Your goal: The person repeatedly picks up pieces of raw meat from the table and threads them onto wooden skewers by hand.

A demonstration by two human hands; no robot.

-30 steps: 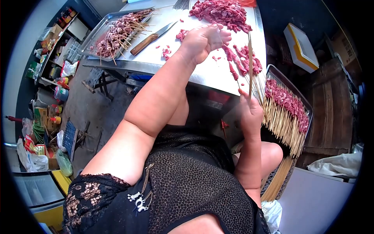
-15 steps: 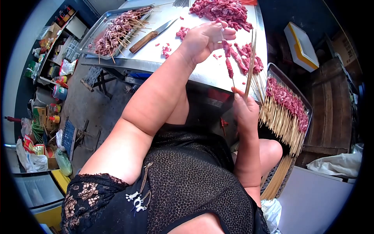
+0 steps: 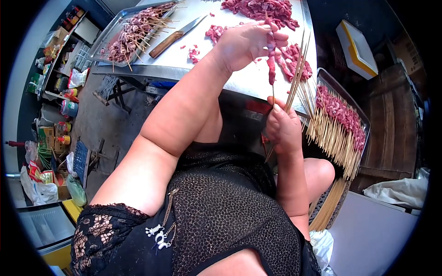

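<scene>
My left hand (image 3: 248,43) is at the upper middle, its thumb and fingers closed round the upper part of a meat skewer (image 3: 271,71). Red meat pieces run along that skewer, which stands nearly upright. Below, my right hand (image 3: 284,126) grips the skewer's bare lower end along with several bare sticks (image 3: 299,69) that fan upward. A large pile of cut meat (image 3: 264,11) lies on the white tabletop beyond my left hand. Meat strips (image 3: 290,60) lie behind the sticks. To the right, a metal tray (image 3: 367,126) holds rows of meat skewers.
A second tray (image 3: 99,43) with skewers stands at the table's left, near a wooden-handled knife (image 3: 166,43). Loose sticks (image 3: 330,207) lie at the lower right. A white and yellow box (image 3: 357,50) is at the right, and cluttered shelves (image 3: 60,69) are at the left.
The skewer has moved up and right with my left hand, whose fingers now close round its meat. My right hand has shifted slightly left. The view has shifted a little.
</scene>
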